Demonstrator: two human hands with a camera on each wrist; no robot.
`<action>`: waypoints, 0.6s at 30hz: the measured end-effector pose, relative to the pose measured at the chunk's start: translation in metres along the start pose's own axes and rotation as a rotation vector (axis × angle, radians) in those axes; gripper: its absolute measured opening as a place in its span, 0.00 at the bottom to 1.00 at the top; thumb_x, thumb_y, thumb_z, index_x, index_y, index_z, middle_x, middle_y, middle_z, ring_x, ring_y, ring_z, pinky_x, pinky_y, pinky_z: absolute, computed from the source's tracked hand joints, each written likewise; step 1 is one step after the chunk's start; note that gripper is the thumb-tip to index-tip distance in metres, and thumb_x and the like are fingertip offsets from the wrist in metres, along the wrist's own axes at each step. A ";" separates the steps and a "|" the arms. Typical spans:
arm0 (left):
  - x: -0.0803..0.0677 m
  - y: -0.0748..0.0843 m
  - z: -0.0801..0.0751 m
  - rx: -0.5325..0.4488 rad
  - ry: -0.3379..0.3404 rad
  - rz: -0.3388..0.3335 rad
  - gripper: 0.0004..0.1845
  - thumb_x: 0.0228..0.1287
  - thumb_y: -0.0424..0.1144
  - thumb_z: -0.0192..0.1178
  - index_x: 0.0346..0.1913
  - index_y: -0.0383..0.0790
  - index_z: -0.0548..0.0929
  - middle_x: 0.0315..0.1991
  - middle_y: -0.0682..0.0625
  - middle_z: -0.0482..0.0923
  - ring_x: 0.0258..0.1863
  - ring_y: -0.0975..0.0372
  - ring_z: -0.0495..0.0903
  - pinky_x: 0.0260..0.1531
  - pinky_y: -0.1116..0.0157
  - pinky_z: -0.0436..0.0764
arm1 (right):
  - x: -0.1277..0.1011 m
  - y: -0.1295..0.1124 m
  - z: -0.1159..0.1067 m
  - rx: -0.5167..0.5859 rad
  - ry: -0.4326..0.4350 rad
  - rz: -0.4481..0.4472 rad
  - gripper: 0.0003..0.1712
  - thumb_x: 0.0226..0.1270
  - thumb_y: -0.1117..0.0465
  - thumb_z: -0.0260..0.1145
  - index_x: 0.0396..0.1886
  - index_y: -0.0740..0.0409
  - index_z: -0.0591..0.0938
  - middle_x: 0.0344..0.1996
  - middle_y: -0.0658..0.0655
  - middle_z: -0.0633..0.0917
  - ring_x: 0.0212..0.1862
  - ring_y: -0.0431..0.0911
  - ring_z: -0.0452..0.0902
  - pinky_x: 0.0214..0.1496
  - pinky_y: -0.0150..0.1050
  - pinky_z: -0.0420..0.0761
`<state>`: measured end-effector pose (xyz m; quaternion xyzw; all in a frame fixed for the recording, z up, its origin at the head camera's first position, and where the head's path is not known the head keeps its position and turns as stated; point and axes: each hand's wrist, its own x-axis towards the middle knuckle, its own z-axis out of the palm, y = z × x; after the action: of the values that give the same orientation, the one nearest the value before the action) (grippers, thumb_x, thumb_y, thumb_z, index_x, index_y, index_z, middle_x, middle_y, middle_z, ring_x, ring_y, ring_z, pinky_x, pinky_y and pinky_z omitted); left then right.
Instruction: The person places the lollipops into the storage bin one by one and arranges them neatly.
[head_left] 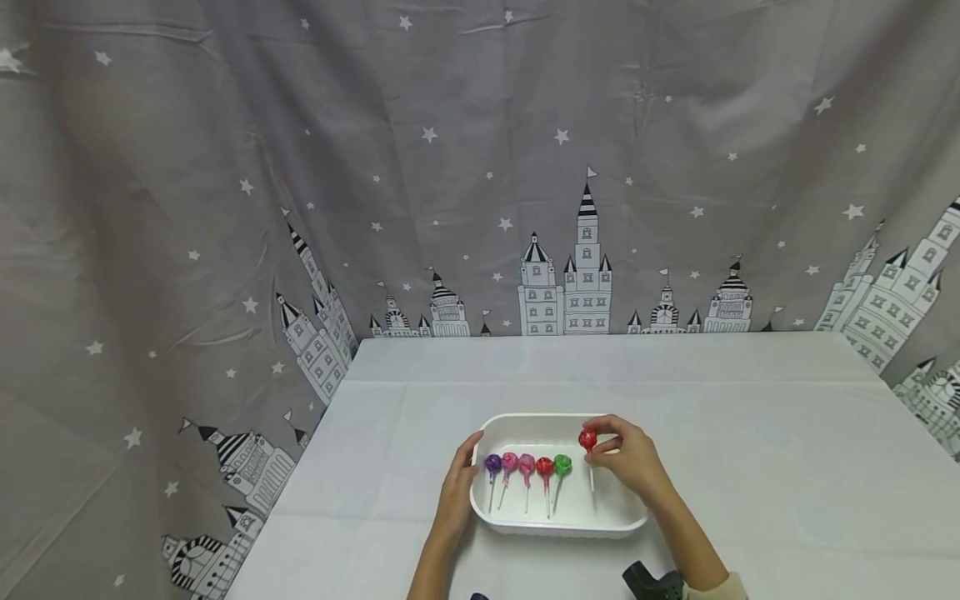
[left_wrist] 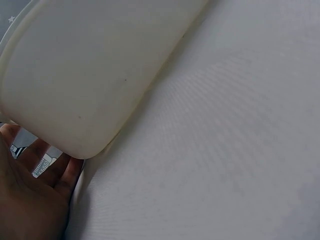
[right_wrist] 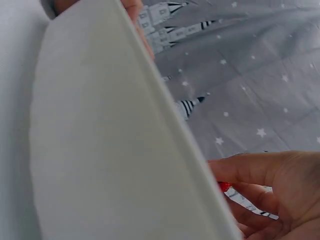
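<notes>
A white tray (head_left: 517, 523) stands on the table with several lollipops laid side by side in it. From the left they are a purple lollipop (head_left: 492, 463), two pink ones (head_left: 510, 462), a red one (head_left: 545, 467) and a green lollipop (head_left: 562, 465). At the tray's left end my left hand (head_left: 452, 500) holds the rim; the left wrist view shows its fingers (left_wrist: 61, 172) against the outer wall. My right hand (head_left: 628, 457) pinches another red lollipop (head_left: 588, 439) by its head, stick downward, over the tray's right part. The right wrist view mostly hides this lollipop behind the tray wall.
A white cloth covers the table (head_left: 750, 467) around the tray. Behind and to the left hangs a grey curtain (head_left: 450, 125) printed with stars and castles. A black device (head_left: 652, 581) sits by the right wrist.
</notes>
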<state>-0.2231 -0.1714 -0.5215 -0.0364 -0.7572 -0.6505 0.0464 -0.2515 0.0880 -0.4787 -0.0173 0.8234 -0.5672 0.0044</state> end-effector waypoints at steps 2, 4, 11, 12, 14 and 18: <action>-0.003 0.009 0.000 0.005 -0.011 0.002 0.27 0.64 0.27 0.37 0.67 0.39 0.62 0.69 0.38 0.52 0.69 0.45 0.48 0.66 0.48 0.46 | 0.000 0.001 0.006 -0.006 0.008 0.001 0.23 0.44 0.74 0.70 0.45 0.61 0.80 0.40 0.57 0.82 0.31 0.44 0.80 0.30 0.33 0.79; -0.005 0.016 0.000 0.020 -0.009 0.003 0.27 0.64 0.27 0.37 0.67 0.38 0.62 0.69 0.37 0.52 0.68 0.44 0.48 0.66 0.48 0.47 | 0.000 0.002 0.011 0.005 0.007 -0.005 0.23 0.44 0.75 0.70 0.44 0.62 0.80 0.39 0.58 0.82 0.30 0.45 0.80 0.29 0.33 0.79; -0.006 0.017 0.001 0.023 0.001 0.002 0.27 0.64 0.27 0.37 0.67 0.38 0.63 0.69 0.38 0.54 0.68 0.45 0.49 0.66 0.49 0.47 | 0.000 0.007 0.024 0.010 0.008 -0.013 0.23 0.42 0.76 0.70 0.43 0.64 0.79 0.38 0.58 0.82 0.29 0.45 0.80 0.26 0.32 0.79; -0.006 0.016 0.001 0.023 0.000 0.003 0.27 0.64 0.27 0.37 0.67 0.38 0.63 0.69 0.38 0.54 0.68 0.45 0.49 0.66 0.49 0.47 | 0.000 0.008 0.025 0.007 0.008 -0.013 0.23 0.42 0.77 0.69 0.43 0.65 0.79 0.38 0.59 0.82 0.29 0.45 0.80 0.26 0.33 0.79; -0.006 0.016 0.002 0.026 -0.002 0.002 0.27 0.64 0.27 0.37 0.67 0.39 0.63 0.69 0.38 0.54 0.68 0.45 0.49 0.66 0.49 0.47 | -0.001 0.009 0.025 0.003 0.012 -0.007 0.23 0.42 0.77 0.69 0.43 0.65 0.79 0.38 0.59 0.82 0.29 0.46 0.81 0.26 0.33 0.79; -0.006 0.015 0.002 0.031 0.000 0.000 0.27 0.65 0.27 0.38 0.67 0.40 0.63 0.69 0.39 0.54 0.68 0.45 0.49 0.66 0.49 0.47 | -0.001 0.011 0.024 -0.020 0.001 0.015 0.23 0.43 0.76 0.69 0.44 0.66 0.78 0.38 0.60 0.82 0.29 0.46 0.80 0.27 0.35 0.79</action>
<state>-0.2157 -0.1672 -0.5074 -0.0355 -0.7671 -0.6388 0.0471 -0.2498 0.0691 -0.4979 -0.0111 0.8291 -0.5590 0.0081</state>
